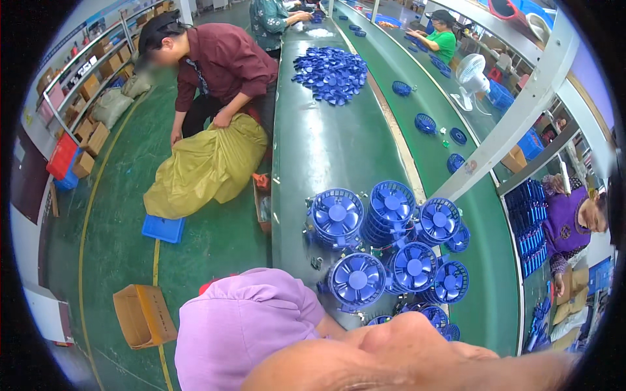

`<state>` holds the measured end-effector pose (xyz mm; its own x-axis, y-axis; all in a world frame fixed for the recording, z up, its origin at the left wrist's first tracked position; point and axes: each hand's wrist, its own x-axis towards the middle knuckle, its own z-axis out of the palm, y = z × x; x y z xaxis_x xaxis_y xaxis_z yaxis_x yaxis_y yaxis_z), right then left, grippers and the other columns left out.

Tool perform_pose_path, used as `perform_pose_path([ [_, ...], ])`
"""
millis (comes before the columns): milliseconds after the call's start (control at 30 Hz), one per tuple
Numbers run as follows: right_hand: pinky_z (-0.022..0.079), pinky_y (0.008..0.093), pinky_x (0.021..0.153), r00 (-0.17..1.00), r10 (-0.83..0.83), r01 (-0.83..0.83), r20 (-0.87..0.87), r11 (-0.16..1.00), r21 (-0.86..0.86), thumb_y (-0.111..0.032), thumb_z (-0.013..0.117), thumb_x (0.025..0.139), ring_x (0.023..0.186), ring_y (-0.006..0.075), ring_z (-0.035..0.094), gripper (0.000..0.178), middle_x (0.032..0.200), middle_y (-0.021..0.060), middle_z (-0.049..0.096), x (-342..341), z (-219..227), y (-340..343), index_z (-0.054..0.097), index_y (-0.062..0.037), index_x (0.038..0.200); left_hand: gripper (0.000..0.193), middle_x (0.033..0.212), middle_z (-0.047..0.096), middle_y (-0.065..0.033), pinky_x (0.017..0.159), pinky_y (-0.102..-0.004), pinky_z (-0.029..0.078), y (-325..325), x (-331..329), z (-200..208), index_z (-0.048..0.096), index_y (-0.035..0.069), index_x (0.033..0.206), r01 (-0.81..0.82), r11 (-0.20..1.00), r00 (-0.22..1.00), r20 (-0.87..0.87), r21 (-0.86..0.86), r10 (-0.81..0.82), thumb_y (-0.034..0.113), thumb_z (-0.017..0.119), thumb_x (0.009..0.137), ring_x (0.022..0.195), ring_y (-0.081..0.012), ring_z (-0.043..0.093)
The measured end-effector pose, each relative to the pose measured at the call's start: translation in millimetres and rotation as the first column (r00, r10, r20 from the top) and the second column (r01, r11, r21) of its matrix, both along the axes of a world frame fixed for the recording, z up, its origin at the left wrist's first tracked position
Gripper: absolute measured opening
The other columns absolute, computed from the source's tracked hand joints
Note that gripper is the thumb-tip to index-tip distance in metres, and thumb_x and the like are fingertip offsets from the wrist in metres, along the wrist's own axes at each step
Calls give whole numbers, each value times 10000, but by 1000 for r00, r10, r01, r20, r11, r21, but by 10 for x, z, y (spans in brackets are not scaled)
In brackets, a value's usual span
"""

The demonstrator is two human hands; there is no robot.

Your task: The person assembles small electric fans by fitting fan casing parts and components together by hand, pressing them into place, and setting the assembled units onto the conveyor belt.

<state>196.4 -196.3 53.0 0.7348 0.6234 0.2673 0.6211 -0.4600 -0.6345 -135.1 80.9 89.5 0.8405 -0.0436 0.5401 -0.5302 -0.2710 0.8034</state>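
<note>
Blue fans [357, 280] stand on the bench [326, 143], lower centre, near the lavender sleeve [251, 313]; grip hidden, state indeterminable.

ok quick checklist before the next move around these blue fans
1. Own hands in sight: not ok; lilac cloth and blurred skin fill the lower edge, so neither hand can be made out.
2. Blue fan stacks standing: ok, they look upright on the table.
3. Loose blue pieces apart from the stacks: ok, heaped farther up the table.
4. Right-hand stacks clear of the belt: cannot tell, they hide its edge.
5. Floor unobstructed: not ok; an open cardboard box and a blue tray lie there.
</note>
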Motion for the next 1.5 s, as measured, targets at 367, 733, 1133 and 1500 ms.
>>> perform_pose_path([
  [367, 384, 378, 1005, 986, 150, -153, 72, 988, 34, -70, 629, 850, 1131, 317, 518, 279, 1199, 198, 549, 215, -45, 1097, 521, 36, 1085, 155, 865, 611, -135, 707, -433, 467, -48, 178, -225, 583, 40, 958, 79, 994, 996, -49, 76, -75, 184, 551, 908, 848, -333, 583],
  [733, 423, 412, 939, 976, 165, -153, 139, 984, -94, 48, 605, 696, 1042, 355, 563, 267, 1112, 190, 599, -431, 109, 671, 527, -21, 942, 149, 857, 607, -133, 702, -436, 464, -965, 786, -948, 581, 43, 955, 391, 913, 920, -46, 117, -389, 180, 551, 906, 841, -335, 581],
  [1133, 488, 367, 817, 940, -271, 284, 206, 958, -35, -150, 665, 871, 865, 267, 603, 252, 943, 148, 645, -50, -335, -644, 597, 18, 1046, 144, 839, 617, -139, 685, -445, 455, -923, 762, -749, 601, 43, 907, 464, 886, 885, 36, 15, -464, 160, 517, 899, 823, -354, 580],
  [1500, 474, 358, 854, 952, -248, 264, -181, 962, 72, -217, 662, 882, 920, 230, 604, 350, 1014, 145, 662, -594, 82, -379, 607, 36, 1118, 219, 869, 640, -150, 717, -437, 475, -605, 568, 92, 621, 32, 960, 485, 747, 807, -97, -454, -582, 212, 504, 915, 835, -343, 610],
])
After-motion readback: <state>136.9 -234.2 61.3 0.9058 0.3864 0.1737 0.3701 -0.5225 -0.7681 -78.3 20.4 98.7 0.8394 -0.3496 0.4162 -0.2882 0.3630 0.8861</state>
